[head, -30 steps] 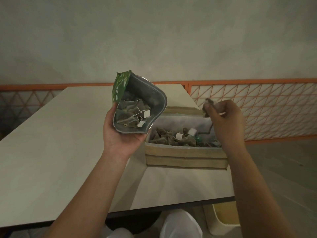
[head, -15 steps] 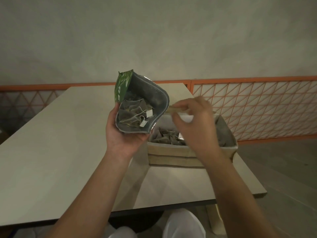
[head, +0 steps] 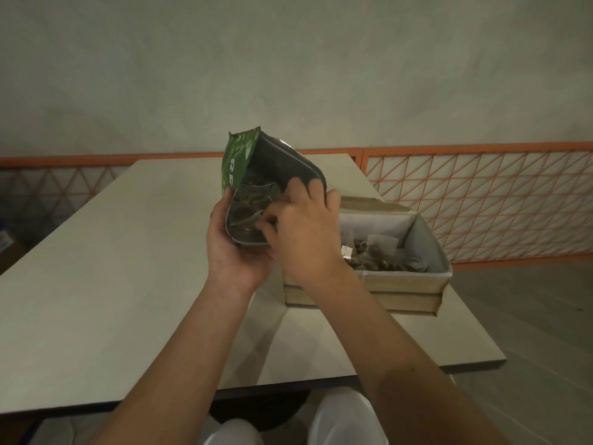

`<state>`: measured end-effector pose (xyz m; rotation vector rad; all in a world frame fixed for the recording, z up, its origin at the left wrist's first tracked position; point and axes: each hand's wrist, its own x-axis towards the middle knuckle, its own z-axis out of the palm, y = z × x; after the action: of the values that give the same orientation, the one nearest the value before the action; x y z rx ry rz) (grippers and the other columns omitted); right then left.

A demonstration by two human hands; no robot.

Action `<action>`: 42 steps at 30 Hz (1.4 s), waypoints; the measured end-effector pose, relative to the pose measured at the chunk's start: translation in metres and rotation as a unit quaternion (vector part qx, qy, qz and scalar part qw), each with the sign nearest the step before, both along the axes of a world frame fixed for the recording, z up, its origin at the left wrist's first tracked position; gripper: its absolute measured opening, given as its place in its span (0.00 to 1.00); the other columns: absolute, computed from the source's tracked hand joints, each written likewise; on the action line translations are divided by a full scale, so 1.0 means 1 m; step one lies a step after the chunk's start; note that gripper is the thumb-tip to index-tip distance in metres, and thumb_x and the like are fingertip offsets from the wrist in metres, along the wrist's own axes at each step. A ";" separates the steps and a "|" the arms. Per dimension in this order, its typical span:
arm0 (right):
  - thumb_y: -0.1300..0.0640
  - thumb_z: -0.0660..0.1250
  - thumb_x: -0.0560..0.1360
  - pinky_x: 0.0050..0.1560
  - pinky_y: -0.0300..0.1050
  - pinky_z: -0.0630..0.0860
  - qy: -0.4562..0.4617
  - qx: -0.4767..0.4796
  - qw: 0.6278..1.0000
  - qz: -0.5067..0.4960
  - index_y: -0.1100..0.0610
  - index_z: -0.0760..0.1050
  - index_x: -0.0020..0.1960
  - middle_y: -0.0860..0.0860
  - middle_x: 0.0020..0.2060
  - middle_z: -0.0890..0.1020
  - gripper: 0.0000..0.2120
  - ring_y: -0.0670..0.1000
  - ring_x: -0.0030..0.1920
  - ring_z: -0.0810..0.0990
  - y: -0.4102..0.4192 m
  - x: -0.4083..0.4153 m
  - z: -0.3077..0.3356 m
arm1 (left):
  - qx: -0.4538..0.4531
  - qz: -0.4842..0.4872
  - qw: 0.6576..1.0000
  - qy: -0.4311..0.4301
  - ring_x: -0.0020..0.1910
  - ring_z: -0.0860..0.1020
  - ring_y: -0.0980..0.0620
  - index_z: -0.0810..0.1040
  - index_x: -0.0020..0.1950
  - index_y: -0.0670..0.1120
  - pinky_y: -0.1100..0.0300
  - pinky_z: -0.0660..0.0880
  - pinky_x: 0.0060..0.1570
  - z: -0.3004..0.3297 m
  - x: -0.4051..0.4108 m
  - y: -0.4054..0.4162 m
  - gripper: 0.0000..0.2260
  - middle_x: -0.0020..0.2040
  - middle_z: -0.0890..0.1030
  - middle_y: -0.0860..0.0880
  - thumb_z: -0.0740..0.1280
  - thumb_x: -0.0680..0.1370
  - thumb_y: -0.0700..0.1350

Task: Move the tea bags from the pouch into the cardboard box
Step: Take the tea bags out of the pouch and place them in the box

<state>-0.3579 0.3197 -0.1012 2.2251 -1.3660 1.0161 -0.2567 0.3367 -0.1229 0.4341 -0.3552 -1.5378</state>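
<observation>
My left hand grips the bottom of a green pouch with a dark foil lining, held up and open toward me. Tea bags show inside its mouth. My right hand reaches into the pouch mouth, fingers curled among the tea bags; whether they pinch one is hidden. The open cardboard box stands on the table just right of my hands, with several tea bags lying in it.
The pale table stretches left and far; its right edge runs just beyond the box. An orange lattice railing lines the far side and right. My knees in white show below the table's near edge.
My right hand has moved left from above the box into the pouch mouth. It let go of a tea bag over the box about a second ago. The pouch stays held up.
</observation>
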 end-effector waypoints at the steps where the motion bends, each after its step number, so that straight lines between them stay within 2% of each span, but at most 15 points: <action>1: 0.44 0.71 0.71 0.49 0.50 0.59 -0.024 -0.004 1.000 0.013 0.48 0.85 0.43 0.51 0.47 0.77 0.09 0.55 0.51 0.71 -0.001 -0.002 0.000 | -0.002 -0.001 1.000 0.000 0.64 0.79 0.46 0.79 0.69 0.46 0.56 0.74 0.65 0.000 0.000 0.000 0.25 0.65 0.80 0.45 0.61 0.80 0.61; 3: 0.46 0.72 0.71 0.48 0.48 0.59 -0.079 0.008 0.996 0.049 0.47 0.84 0.43 0.49 0.46 0.78 0.06 0.54 0.51 0.73 -0.002 -0.009 0.000 | -0.005 0.003 1.000 -0.005 0.57 0.82 0.45 0.80 0.66 0.46 0.55 0.79 0.55 0.002 -0.001 0.000 0.25 0.61 0.82 0.43 0.61 0.80 0.61; 6: 0.49 0.72 0.72 0.49 0.44 0.61 -0.177 0.041 0.976 0.118 0.48 0.83 0.44 0.45 0.45 0.80 0.03 0.49 0.50 0.76 -0.001 -0.022 0.005 | -0.007 0.011 1.000 -0.018 0.57 0.81 0.45 0.80 0.66 0.46 0.53 0.75 0.58 0.002 -0.003 -0.001 0.24 0.62 0.81 0.43 0.62 0.78 0.61; 9: 0.57 0.72 0.74 0.46 0.39 0.74 -0.334 0.115 0.912 0.208 0.53 0.80 0.44 0.44 0.40 0.81 0.01 0.44 0.42 0.79 0.005 -0.037 0.017 | -0.012 0.008 1.000 -0.020 0.52 0.84 0.44 0.83 0.62 0.46 0.53 0.80 0.52 0.003 -0.005 -0.002 0.24 0.60 0.83 0.42 0.61 0.80 0.61; 11: 0.60 0.70 0.76 0.42 0.34 0.76 -0.429 0.178 0.853 0.238 0.55 0.77 0.46 0.47 0.39 0.82 0.02 0.43 0.40 0.81 0.010 -0.049 0.025 | -0.013 0.002 1.000 -0.013 0.54 0.83 0.42 0.80 0.68 0.47 0.52 0.82 0.50 0.003 -0.005 -0.003 0.25 0.65 0.81 0.42 0.62 0.79 0.62; 14: 0.60 0.66 0.79 0.42 0.42 0.81 -0.523 0.194 0.798 0.230 0.54 0.71 0.47 0.53 0.44 0.84 0.04 0.50 0.44 0.84 0.009 -0.069 0.035 | -0.023 -0.008 1.000 0.008 0.58 0.81 0.40 0.76 0.74 0.49 0.51 0.82 0.48 0.003 -0.004 -0.003 0.27 0.72 0.77 0.42 0.63 0.79 0.61; 18: 0.58 0.65 0.79 0.32 0.40 0.77 -0.554 0.194 0.787 0.190 0.55 0.70 0.47 0.57 0.46 0.84 0.04 0.54 0.37 0.83 -0.003 -0.099 0.038 | -0.030 -0.019 0.999 0.025 0.61 0.80 0.40 0.79 0.70 0.48 0.50 0.82 0.49 0.004 -0.005 -0.001 0.24 0.72 0.76 0.43 0.63 0.80 0.60; 21: 0.57 0.68 0.78 0.32 0.37 0.76 -0.496 0.200 0.833 0.142 0.59 0.75 0.50 0.57 0.46 0.84 0.06 0.55 0.40 0.82 -0.017 -0.120 0.027 | -0.030 -0.022 0.999 0.022 0.62 0.79 0.40 0.81 0.66 0.47 0.51 0.82 0.51 0.002 -0.005 -0.001 0.22 0.72 0.76 0.42 0.63 0.79 0.60; 26: 0.55 0.70 0.76 0.37 0.36 0.78 -0.373 0.265 0.887 0.061 0.51 0.76 0.49 0.47 0.44 0.80 0.04 0.48 0.44 0.81 -0.023 -0.141 -0.001 | -0.027 -0.027 0.999 0.023 0.64 0.77 0.40 0.84 0.61 0.46 0.51 0.82 0.53 0.003 -0.006 0.000 0.22 0.73 0.75 0.42 0.64 0.79 0.60; 28: 0.50 0.68 0.76 0.38 0.34 0.74 -0.259 0.294 0.920 0.020 0.50 0.79 0.50 0.43 0.44 0.81 0.05 0.42 0.41 0.78 -0.022 -0.142 -0.010 | -0.023 -0.026 0.999 0.027 0.63 0.78 0.40 0.84 0.61 0.46 0.51 0.81 0.54 0.003 -0.006 0.001 0.22 0.73 0.76 0.42 0.65 0.78 0.60; 30: 0.45 0.65 0.77 0.47 0.41 0.74 -0.157 0.261 0.953 -0.001 0.51 0.83 0.48 0.44 0.46 0.81 0.12 0.43 0.42 0.76 -0.021 -0.138 -0.016 | -0.025 -0.024 0.999 0.022 0.64 0.78 0.40 0.82 0.65 0.47 0.51 0.80 0.55 0.003 -0.006 0.001 0.22 0.73 0.75 0.42 0.65 0.78 0.60; 34: 0.40 0.58 0.79 0.51 0.48 0.78 -0.104 0.357 0.924 0.085 0.51 0.83 0.50 0.50 0.46 0.83 0.20 0.49 0.45 0.80 -0.018 -0.123 -0.015 | -0.024 -0.022 0.999 0.028 0.68 0.76 0.40 0.77 0.72 0.48 0.51 0.81 0.55 0.004 -0.006 0.000 0.26 0.72 0.76 0.42 0.66 0.78 0.59; 37: 0.37 0.55 0.79 0.51 0.49 0.78 -0.037 0.432 0.901 0.034 0.52 0.82 0.50 0.49 0.42 0.84 0.24 0.48 0.43 0.81 -0.021 -0.119 -0.018 | -0.019 -0.019 0.999 0.035 0.67 0.77 0.40 0.76 0.73 0.49 0.50 0.82 0.53 0.004 -0.005 0.000 0.26 0.72 0.76 0.42 0.65 0.79 0.59; 39: 0.38 0.56 0.79 0.48 0.49 0.77 -0.008 0.399 0.916 -0.026 0.53 0.81 0.46 0.48 0.37 0.82 0.23 0.49 0.40 0.80 -0.022 -0.117 -0.017 | -0.015 -0.018 0.999 0.031 0.64 0.78 0.40 0.77 0.72 0.48 0.50 0.82 0.53 0.004 -0.003 0.001 0.25 0.72 0.76 0.43 0.65 0.78 0.59; 42: 0.45 0.61 0.79 0.52 0.52 0.76 -0.064 0.268 0.961 -0.011 0.51 0.82 0.48 0.48 0.43 0.82 0.14 0.50 0.46 0.79 -0.018 -0.104 -0.009 | -0.017 -0.020 0.999 0.031 0.63 0.78 0.41 0.79 0.69 0.48 0.50 0.82 0.53 0.002 -0.001 0.001 0.23 0.73 0.75 0.44 0.65 0.79 0.60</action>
<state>-0.4618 0.3017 -0.1106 2.5385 -1.9042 0.8669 -0.2578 0.3374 -0.1211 0.3541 -0.3426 -1.5780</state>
